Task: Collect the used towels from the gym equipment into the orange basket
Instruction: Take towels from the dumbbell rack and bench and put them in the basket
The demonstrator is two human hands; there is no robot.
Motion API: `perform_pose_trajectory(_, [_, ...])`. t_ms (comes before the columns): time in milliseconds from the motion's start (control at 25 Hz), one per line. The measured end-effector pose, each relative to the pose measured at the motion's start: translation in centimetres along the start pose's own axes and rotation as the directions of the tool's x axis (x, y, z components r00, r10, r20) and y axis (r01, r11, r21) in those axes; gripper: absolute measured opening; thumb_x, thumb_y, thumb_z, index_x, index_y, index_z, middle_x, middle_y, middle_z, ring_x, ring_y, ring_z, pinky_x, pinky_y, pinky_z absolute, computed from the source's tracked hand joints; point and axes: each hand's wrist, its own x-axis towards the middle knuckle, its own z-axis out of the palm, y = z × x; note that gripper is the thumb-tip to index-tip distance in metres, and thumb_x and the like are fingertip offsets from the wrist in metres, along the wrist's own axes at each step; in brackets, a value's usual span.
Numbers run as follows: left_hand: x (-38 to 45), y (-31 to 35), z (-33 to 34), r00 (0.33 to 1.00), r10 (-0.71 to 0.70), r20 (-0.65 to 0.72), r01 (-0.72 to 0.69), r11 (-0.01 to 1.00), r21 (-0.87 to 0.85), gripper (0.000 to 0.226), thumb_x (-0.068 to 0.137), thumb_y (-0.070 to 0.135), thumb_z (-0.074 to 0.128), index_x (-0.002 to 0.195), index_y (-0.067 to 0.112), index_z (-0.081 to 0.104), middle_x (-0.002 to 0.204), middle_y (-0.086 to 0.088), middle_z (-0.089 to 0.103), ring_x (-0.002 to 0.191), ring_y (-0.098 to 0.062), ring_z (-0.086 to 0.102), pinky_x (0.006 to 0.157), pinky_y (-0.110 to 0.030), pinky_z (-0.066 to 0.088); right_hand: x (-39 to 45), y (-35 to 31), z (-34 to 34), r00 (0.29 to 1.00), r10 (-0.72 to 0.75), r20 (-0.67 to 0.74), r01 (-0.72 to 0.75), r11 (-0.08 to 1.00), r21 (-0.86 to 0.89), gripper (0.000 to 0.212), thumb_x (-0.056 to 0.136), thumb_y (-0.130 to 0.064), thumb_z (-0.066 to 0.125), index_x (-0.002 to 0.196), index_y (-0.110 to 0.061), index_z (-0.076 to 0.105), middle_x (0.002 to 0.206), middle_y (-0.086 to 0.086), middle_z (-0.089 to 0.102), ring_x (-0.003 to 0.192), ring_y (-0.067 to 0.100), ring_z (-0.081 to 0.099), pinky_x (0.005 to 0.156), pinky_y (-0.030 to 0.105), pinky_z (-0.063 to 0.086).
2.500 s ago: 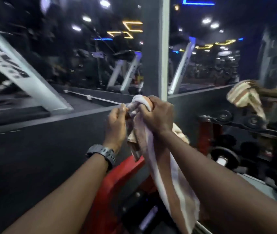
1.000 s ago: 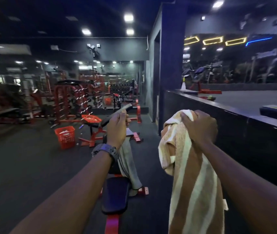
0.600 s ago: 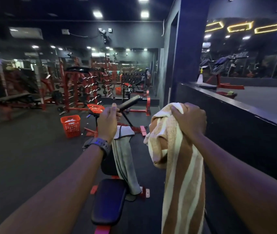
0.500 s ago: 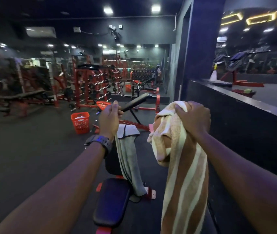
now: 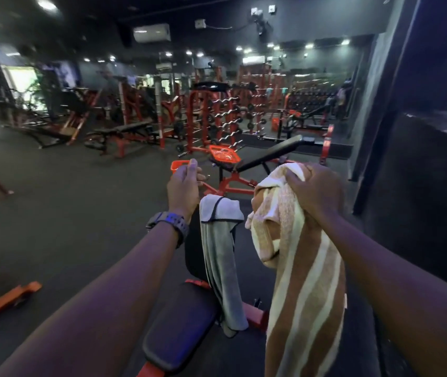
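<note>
Right hand (image 5: 313, 190) stays clamped on the brown-and-cream striped towel (image 5: 298, 281), left hand (image 5: 184, 186) loosely curled and empty; view has swung from mirror wall to floor: grey towel (image 5: 221, 257) draped on black padded surface (image 5: 181, 330), orange basket (image 5: 176, 165) well beyond.

no legible text, labels, brands or numbers anywhere

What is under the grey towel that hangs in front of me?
The grey towel is draped over the black backrest of a bench; its seat pad shows below. The backrest part beneath the towel is covered.
</note>
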Motion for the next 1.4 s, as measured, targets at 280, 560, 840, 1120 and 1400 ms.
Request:
perform_pose_trajectory(280, [8.6,-7.7,7.9,0.991,-0.057,-0.118,0.058,0.998,0.006,0.041,0.102,0.042,0.048,0.088,0.009,0.068,0.080,-0.007,0.070,0.074,-0.019,0.062,0.083,-0.040,0.051,8.9,8.1,10.9,0.991,-0.039,0.125,0.039,0.999,0.006,0.042,0.082,-0.052,0.066,0.071,-0.012,0.060,0.067,0.005,0.063,0.067,0.030,0.060,0.058,0.034,0.042])
perform_pose_trajectory(560, [17.9,-13.6,14.8,0.978,-0.128,-0.165,0.133,0.991,0.021,0.038,0.097,0.049,0.049,0.075,0.022,0.064,0.071,0.003,0.069,0.071,-0.016,0.063,0.079,-0.039,0.051,16.4,12.5,22.4,0.961,-0.086,0.262,0.087,0.996,0.008,0.037,0.083,-0.051,0.067,0.071,-0.018,0.057,0.067,0.000,0.057,0.066,0.026,0.056,0.060,0.031,0.033])
perform_pose_trajectory(840, [23.2,-23.6,17.8,0.921,-0.243,-0.305,0.368,0.802,0.471,0.037,0.091,0.055,0.057,0.074,0.022,0.059,0.097,-0.007,0.072,0.102,-0.033,0.066,0.082,-0.036,0.047,21.7,15.0,35.7,0.903,-0.226,0.366,0.179,0.971,0.156,0.035,0.083,-0.051,0.066,0.085,-0.016,0.070,0.080,0.007,0.071,0.071,0.028,0.061,0.063,0.032,0.041])
perform_pose_trajectory(1120, [22.7,-30.6,24.8,0.700,-0.437,-0.564,0.712,0.378,0.591,0.088,0.051,0.066,0.082,0.127,0.038,0.047,0.133,-0.014,0.037,0.125,-0.039,0.039,0.100,-0.050,0.041,26.4,16.8,45.9,0.808,-0.322,0.494,0.181,0.932,0.313,0.050,0.080,-0.063,0.057,0.078,-0.014,0.063,0.074,0.004,0.069,0.071,0.030,0.064,0.062,0.034,0.049])
perform_pose_trajectory(1400, [28.9,-27.2,23.0,0.754,-0.147,-0.640,0.623,0.466,0.628,0.018,0.083,0.027,0.064,0.079,0.017,0.050,0.096,-0.018,0.069,0.093,-0.042,0.066,0.069,-0.034,0.046,31.1,16.1,50.7,0.785,-0.379,0.491,0.176,0.895,0.411,0.048,0.082,-0.060,0.061,0.079,-0.012,0.065,0.077,0.008,0.071,0.078,0.035,0.066,0.061,0.032,0.041])
